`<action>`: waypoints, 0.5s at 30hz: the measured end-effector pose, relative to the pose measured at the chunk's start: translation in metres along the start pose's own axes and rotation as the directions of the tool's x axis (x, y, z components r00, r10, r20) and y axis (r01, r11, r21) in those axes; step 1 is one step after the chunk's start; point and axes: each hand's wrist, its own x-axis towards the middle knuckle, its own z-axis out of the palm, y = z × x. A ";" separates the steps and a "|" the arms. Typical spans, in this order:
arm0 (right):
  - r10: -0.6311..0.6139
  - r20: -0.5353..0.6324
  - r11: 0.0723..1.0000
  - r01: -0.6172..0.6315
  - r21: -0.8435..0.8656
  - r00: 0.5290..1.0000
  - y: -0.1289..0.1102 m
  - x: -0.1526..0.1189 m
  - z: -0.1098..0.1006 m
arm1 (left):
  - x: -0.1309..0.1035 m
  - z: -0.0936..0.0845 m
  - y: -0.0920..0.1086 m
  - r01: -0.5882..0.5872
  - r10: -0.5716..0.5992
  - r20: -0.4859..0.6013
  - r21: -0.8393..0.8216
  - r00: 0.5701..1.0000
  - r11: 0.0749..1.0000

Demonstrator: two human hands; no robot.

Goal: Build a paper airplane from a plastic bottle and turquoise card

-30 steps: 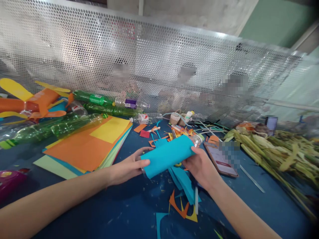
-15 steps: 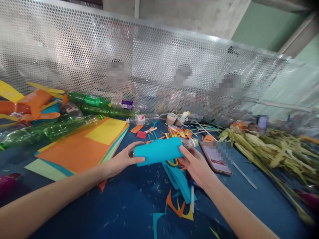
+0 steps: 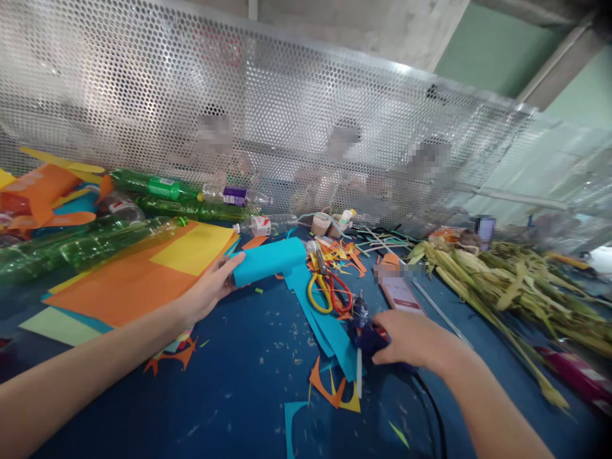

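Smooth blue paper-wrapped plastic bottle (image 3: 270, 261)

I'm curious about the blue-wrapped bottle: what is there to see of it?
The blue-wrapped bottle looks like clear plastic rolled in smooth, bright blue paper. Its clear neck sticks out at the right end. It is held on its side, slanting a little, and the left hand grips the other end. Whether it also touches the table is hard to tell.
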 end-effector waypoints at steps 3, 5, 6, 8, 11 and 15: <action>-0.004 0.073 0.995 0.011 -0.101 0.997 -0.010 0.005 0.002 | 0.003 -0.003 0.001 -0.008 0.007 0.010 0.018 1.000 1.000; 0.010 0.051 0.993 -0.004 -0.120 0.999 -0.007 0.010 0.002 | 0.006 -0.005 0.005 0.001 -0.001 0.004 0.032 1.000 0.999; 0.020 0.039 0.992 -0.015 -0.123 0.999 -0.003 0.013 0.002 | 0.008 -0.006 0.007 0.010 -0.010 -0.007 0.036 1.000 0.999; 0.038 0.010 0.992 -0.037 -0.125 0.999 0.007 0.020 0.003 | 0.011 -0.007 0.012 0.047 -0.044 -0.048 0.051 0.998 0.998; 0.023 -0.029 0.991 -0.026 -0.129 0.999 0.017 0.031 0.006 | 0.015 -0.009 0.019 0.093 -0.081 -0.135 0.082 0.987 0.992; -0.018 -0.045 0.992 0.013 -0.124 0.999 0.019 0.037 0.010 | 0.020 -0.012 0.021 0.086 -0.070 -0.137 0.115 0.988 0.990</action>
